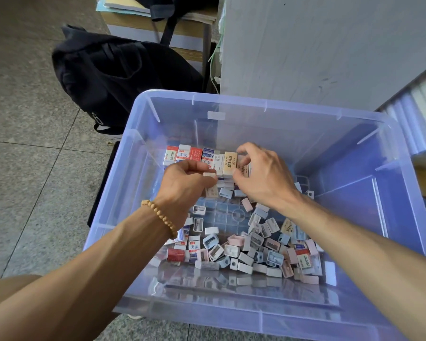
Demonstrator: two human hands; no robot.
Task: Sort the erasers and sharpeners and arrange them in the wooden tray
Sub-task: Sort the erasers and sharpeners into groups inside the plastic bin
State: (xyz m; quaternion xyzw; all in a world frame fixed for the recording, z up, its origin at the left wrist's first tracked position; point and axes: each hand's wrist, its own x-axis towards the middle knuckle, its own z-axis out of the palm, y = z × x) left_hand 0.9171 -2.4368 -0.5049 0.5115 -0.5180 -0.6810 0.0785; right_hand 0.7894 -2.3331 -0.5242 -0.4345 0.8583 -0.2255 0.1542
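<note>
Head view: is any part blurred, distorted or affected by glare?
Head view: hands, left hand and right hand, reasonably sharp; wide-angle lens bows the plastic bin rim; near wall shows hazy reflections of the sharpeners; right edge slightly smeared.

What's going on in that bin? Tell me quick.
A person is sorting erasers and sharpeners inside a clear plastic bin. A row of erasers stands along the far side. The left hand pinches a small white piece in its fingers, and the right hand grips an eraser at the row's end. A loose pile of sharpeners and erasers lies nearer. No wooden tray is visible.
</note>
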